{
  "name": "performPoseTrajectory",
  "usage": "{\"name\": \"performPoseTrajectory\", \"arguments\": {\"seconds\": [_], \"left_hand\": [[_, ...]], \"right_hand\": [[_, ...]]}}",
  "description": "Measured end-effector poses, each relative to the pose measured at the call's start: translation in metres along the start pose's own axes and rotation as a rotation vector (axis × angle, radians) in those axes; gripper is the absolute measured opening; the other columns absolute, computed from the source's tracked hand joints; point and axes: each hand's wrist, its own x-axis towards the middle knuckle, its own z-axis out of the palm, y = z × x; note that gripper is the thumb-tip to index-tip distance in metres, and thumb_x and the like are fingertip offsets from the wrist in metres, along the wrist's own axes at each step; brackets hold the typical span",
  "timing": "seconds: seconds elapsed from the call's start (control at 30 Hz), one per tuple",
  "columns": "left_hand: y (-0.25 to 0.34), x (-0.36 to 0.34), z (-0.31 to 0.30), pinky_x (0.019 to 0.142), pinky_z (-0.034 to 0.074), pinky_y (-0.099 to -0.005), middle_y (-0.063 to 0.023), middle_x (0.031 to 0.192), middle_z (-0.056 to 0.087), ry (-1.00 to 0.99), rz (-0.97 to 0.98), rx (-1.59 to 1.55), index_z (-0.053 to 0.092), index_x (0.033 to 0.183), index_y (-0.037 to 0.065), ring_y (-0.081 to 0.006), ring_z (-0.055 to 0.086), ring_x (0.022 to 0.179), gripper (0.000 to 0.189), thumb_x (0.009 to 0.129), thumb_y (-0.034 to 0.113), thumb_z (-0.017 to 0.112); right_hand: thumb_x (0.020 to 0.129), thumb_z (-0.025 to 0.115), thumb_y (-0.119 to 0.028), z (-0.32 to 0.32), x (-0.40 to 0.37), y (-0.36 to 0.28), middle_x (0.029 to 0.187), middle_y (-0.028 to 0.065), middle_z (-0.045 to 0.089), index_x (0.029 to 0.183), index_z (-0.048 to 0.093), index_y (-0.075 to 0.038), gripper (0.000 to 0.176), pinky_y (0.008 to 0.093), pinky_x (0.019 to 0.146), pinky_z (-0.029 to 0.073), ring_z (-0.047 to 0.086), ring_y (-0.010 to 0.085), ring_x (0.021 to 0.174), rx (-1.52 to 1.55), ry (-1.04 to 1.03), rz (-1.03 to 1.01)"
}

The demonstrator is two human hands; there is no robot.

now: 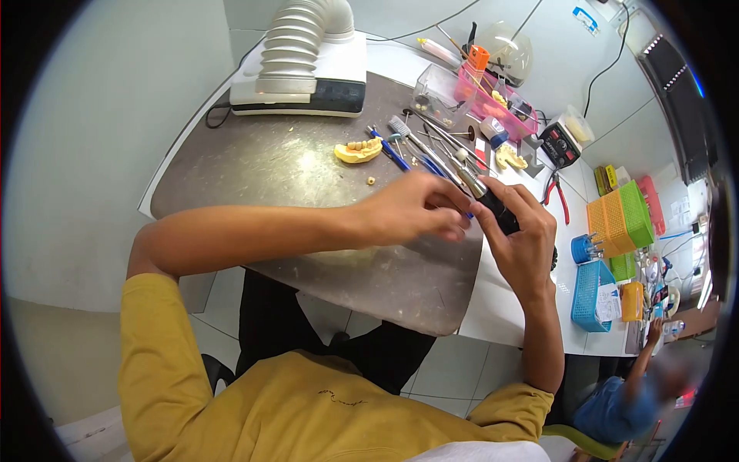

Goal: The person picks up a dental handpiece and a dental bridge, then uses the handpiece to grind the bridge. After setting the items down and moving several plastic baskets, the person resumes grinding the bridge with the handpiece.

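My right hand [523, 231] is wrapped round a black and silver rotary handpiece [504, 212], which points up and to the left. My left hand [423, 208], slightly blurred, reaches across the table with its fingers loosely curled and apart, fingertips right beside the handpiece. Left of the tools lies a yellow dental model [358, 151] with a row of teeth. A small tooth-coloured piece [371, 181] sits below it. Beyond my hands are a blue pen [391, 150], a brush [400, 127] and several metal tools. Another dental model [510, 157] rests further right.
A white extractor with a ribbed hose [292, 50] stands at the back left. Behind the tools are a clear box [443, 96] and a pink basket [496, 104]. Red pliers [562, 200], a black control unit [560, 145] and a blue basket [591, 296] line the right. Another person [623, 408] sits lower right.
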Motion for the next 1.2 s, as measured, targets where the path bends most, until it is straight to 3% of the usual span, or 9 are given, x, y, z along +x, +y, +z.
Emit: {"name": "performPoseTrajectory", "arguments": {"seconds": [0.1,0.33,0.47,0.53,0.57,0.73,0.87,1.03,1.2], "left_hand": [[-0.011,0.011,0.028,0.09,0.055,-0.0295,-0.0147,0.107,0.062,-0.127,0.002,0.098,0.051,0.115,-0.007,-0.0201,0.064,0.099,0.025,0.093,0.003,0.056],[-0.044,0.027,0.069,0.071,0.052,-0.0313,-0.0134,0.095,0.063,0.229,0.253,-0.043,0.051,0.112,-0.005,-0.0178,0.064,0.084,0.03,0.087,0.007,0.062],[-0.026,0.012,0.053,0.082,0.052,-0.0331,-0.0134,0.1,0.06,-0.027,0.316,0.26,0.049,0.11,-0.005,-0.0204,0.062,0.1,0.022,0.089,-0.001,0.057],[-0.032,0.018,0.049,0.085,0.052,-0.0344,-0.0136,0.104,0.062,0.009,0.426,0.147,0.055,0.111,-0.001,-0.0219,0.063,0.101,0.021,0.09,-0.001,0.056],[-0.022,0.016,0.046,0.087,0.051,-0.0347,-0.0138,0.108,0.063,0.017,0.563,0.255,0.056,0.113,0.001,-0.0226,0.063,0.103,0.024,0.089,0.0,0.058],[-0.011,0.031,0.026,0.097,0.049,-0.0374,-0.012,0.128,0.058,-0.008,1.092,0.773,0.06,0.117,0.009,-0.0287,0.059,0.115,0.04,0.079,-0.002,0.06],[0.001,0.029,0.023,0.101,0.049,-0.0351,-0.0101,0.132,0.056,-0.128,1.275,1.136,0.058,0.124,0.012,-0.0256,0.056,0.119,0.041,0.083,0.009,0.059],[0.027,0.005,-0.03,0.1,0.049,-0.0363,-0.0111,0.13,0.056,0.003,1.179,1.32,0.052,0.132,0.011,-0.0262,0.057,0.116,0.051,0.082,0.008,0.064],[0.042,-0.037,-0.111,0.092,0.05,-0.0374,-0.011,0.119,0.06,0.087,0.862,1.402,0.053,0.13,0.008,-0.0261,0.059,0.108,0.054,0.08,0.014,0.072]], "right_hand": [[0.082,0.074,-0.022,-0.004,0.007,-0.01,0.078,0.0108,0.066,0.107,0.07,-0.006,0.031,0.0325,0.058,0.048,0.063,0.0232,0.062,-0.026,-0.004,-0.008],[0.087,0.069,-0.023,-0.009,0.012,-0.02,0.088,0.0157,0.07,0.107,0.068,0.0,0.03,0.0336,0.064,0.05,0.065,0.0239,0.063,0.103,-0.054,0.074],[0.091,0.066,-0.022,-0.018,0.009,-0.018,0.093,0.015,0.069,0.111,0.064,0.004,0.033,0.0347,0.072,0.053,0.065,0.0225,0.068,0.844,-0.322,0.484],[0.092,0.064,-0.023,-0.009,-0.003,-0.025,0.092,0.0142,0.067,0.108,0.064,0.004,0.031,0.0316,0.073,0.051,0.065,0.0198,0.078,-0.007,0.265,-0.287],[0.091,0.066,-0.023,-0.01,-0.015,-0.037,0.086,0.0119,0.065,0.101,0.065,0.004,0.03,0.0289,0.068,0.047,0.061,0.0168,0.077,0.042,0.356,-0.25],[0.095,0.036,-0.064,0.007,-0.071,-0.032,0.059,0.003,0.051,0.093,0.063,0.006,0.076,0.0215,0.046,0.027,0.037,0.0069,0.047,1.204,-0.345,0.336],[0.095,0.039,-0.063,0.027,-0.069,-0.032,0.056,0.0004,0.048,0.085,0.063,0.002,0.07,0.0214,0.046,0.03,0.036,0.0057,0.047,1.828,-0.385,0.741],[0.091,0.064,-0.04,0.035,-0.038,-0.044,0.064,-0.0012,0.045,0.105,0.058,-0.005,0.038,0.0235,0.05,0.034,0.042,0.0097,0.052,1.654,-0.325,0.46],[0.096,0.058,-0.025,0.046,0.018,-0.045,0.076,0.0,0.048,0.113,0.056,-0.003,0.029,0.0215,0.055,0.037,0.045,0.0088,0.061,1.474,-0.033,0.427]]}}
